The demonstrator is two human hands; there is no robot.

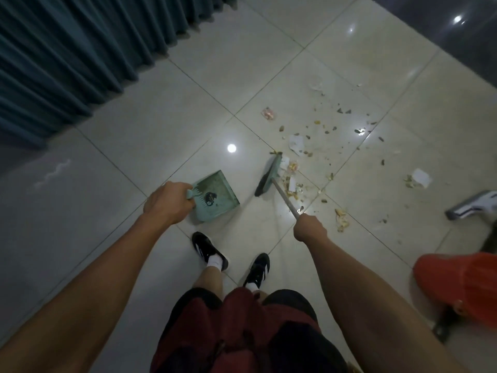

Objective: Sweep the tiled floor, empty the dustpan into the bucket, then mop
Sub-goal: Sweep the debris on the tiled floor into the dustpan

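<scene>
My left hand [168,201] grips the handle of a green dustpan [216,196] that stands on the pale tiled floor [107,162], its mouth facing right. My right hand [309,228] grips the metal handle of a green broom [269,176]. The broom head rests on the floor just right of the dustpan, apart from it. Scraps of paper and crumbs [295,168] lie right behind the broom head and spread far to the right across the tiles.
A teal curtain [67,57] hangs along the upper left. An orange bucket [462,281] stands at the right edge, with a grey-and-white mop head [473,207] above it. My black shoes [209,250] stand below the dustpan. A dark strip runs along the top right.
</scene>
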